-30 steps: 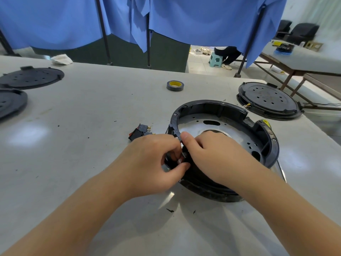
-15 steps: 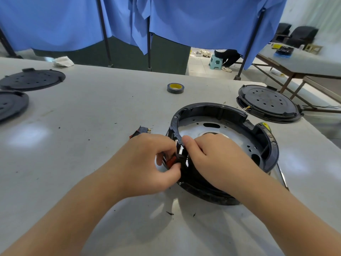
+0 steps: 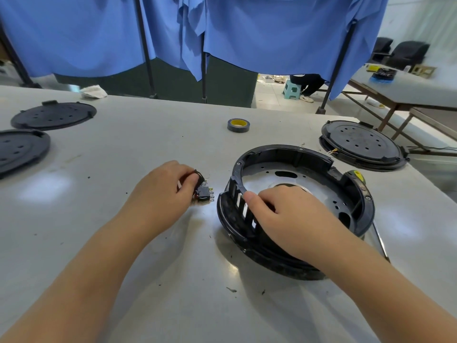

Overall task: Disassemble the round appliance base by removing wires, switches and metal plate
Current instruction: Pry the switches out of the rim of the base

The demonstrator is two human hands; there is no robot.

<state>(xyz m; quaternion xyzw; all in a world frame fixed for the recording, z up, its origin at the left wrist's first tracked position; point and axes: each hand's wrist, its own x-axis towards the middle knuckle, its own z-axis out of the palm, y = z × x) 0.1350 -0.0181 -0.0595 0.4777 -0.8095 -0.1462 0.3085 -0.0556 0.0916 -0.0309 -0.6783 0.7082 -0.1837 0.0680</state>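
The round black appliance base point(image 3: 284, 154) lies on the grey table, tilted, with a silver metal plate point(image 3: 319, 186) inside its ring. My right hand point(image 3: 286, 216) grips the base's near left rim, thumb over the slotted wall. My left hand point(image 3: 163, 194) is to the left of the base, pinching a small black switch point(image 3: 204, 194) with red face and metal tabs, down at the table beside another switch point(image 3: 199, 177) lying there. No wires show on the base.
A second black round base point(image 3: 363, 144) sits at the right. Two black round covers point(image 3: 53, 115) point(image 3: 19, 149) lie at the far left. A roll of tape point(image 3: 238, 125) is behind. A yellow-handled screwdriver point(image 3: 358, 177) lies right of the base. Blue cloth hangs behind.
My left hand pulled a switch out of the base's near rim and carried it left to the table beside the other switch. My right hand stayed on the rim.
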